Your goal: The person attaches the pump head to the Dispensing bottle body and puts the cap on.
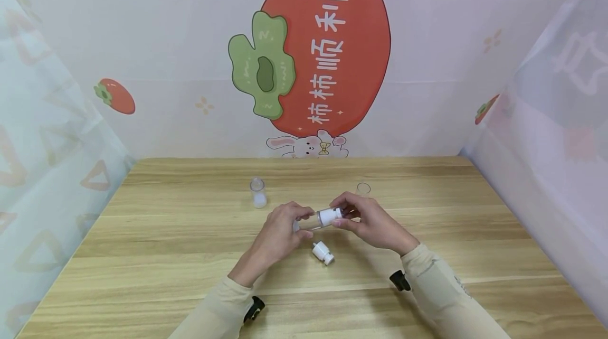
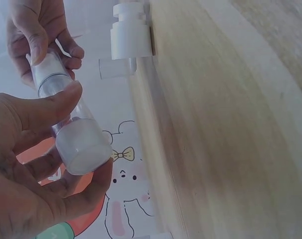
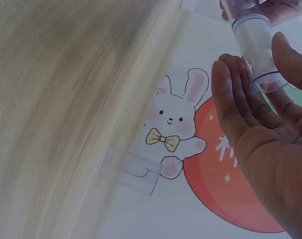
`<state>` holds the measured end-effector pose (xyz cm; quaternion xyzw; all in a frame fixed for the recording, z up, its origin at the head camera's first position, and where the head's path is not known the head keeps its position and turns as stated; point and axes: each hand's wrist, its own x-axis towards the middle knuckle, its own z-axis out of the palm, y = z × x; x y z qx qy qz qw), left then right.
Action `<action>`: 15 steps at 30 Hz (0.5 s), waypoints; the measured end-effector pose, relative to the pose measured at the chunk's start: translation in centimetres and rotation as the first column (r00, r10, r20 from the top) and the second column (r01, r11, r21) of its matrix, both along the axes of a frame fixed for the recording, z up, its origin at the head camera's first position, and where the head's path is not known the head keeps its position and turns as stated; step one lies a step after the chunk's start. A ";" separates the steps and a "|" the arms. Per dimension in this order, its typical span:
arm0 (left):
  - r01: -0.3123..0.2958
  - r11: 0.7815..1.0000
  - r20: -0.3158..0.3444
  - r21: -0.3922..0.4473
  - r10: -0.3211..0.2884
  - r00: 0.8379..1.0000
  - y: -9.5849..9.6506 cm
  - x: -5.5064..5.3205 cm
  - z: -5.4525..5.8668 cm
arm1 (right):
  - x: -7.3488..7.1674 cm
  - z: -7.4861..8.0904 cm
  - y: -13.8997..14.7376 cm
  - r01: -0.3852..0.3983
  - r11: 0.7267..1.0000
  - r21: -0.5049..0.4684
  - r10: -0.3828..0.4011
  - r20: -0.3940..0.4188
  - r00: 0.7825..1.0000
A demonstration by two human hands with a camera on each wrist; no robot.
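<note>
Between my two hands, a clear pump bottle (image 1: 312, 222) lies tilted above the table, with a white section at its right end. My left hand (image 1: 284, 228) grips the end with the whitish base, thumb and fingers on opposite sides. At the other end, my right hand (image 1: 369, 221) pinches the bottle around its white section. In the right wrist view this white section (image 3: 256, 47) sits inside a clear sleeve with an open-looking rim. A loose white pump head (image 1: 323, 253) lies on the table just below the hands.
A second clear bottle (image 1: 258, 192) with white in its lower part stands behind and left of the hands. A clear cylindrical cap (image 3: 131, 169) stands at the back right. Patterned cloth (image 1: 171, 117) walls in the wooden table (image 1: 157, 254) at the back and sides.
</note>
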<state>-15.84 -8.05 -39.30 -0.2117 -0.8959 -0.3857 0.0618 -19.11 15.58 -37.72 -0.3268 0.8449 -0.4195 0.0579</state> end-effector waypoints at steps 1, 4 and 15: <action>-0.003 1.000 0.001 0.001 0.003 1.000 0.0 0.0 0.0 | 0.0 0.0 0.0 0.001 1.000 0.000 -0.001 -0.002 1.000; -0.014 1.000 0.000 0.001 0.014 1.000 0.1 0.1 0.1 | 0.0 0.0 0.0 0.006 1.000 -0.001 -0.006 -0.005 1.000; -0.021 1.000 0.019 0.013 0.021 1.000 0.1 0.2 0.3 | 0.1 -0.1 0.1 0.002 1.000 -0.002 -0.002 -0.008 1.000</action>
